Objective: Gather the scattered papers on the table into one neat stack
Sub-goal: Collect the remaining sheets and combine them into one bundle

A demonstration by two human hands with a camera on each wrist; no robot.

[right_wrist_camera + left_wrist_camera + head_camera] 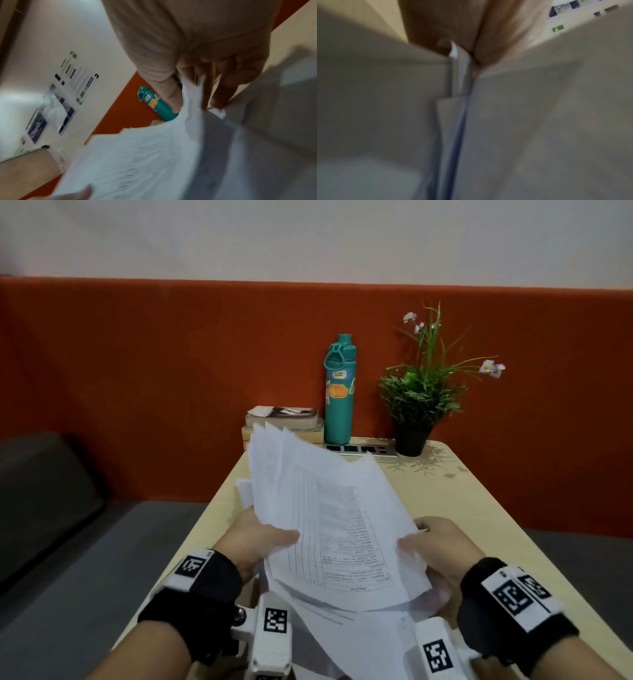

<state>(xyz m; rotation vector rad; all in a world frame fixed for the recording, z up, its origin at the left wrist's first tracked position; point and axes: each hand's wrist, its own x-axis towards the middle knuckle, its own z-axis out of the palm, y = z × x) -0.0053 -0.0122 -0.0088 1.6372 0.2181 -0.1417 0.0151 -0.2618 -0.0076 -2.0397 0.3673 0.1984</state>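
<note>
A loose bundle of white printed papers (pixel 329 518) is held up, tilted, above the pale wooden table (pixel 479 501). My left hand (pixel 263 539) grips its left edge, thumb on top of the front sheet. My right hand (pixel 435 542) pinches the right edge, thumb in front, fingers behind. The sheets are uneven and fan out at the top. More papers (pixel 342 621) lie below the bundle near the front edge. In the left wrist view the paper edges (pixel 458 83) run between thumb and fingers. The right wrist view shows the papers (pixel 137 155) pinched by my fingers (pixel 223 83).
At the table's far end stand a teal water bottle (pixel 339 392), a stack of books (pixel 284 422), a potted plant (pixel 421 398) and a grey power strip (pixel 363 450). An orange partition (pixel 171 371) backs the table. A grey bench (pixel 44 508) lies to the left.
</note>
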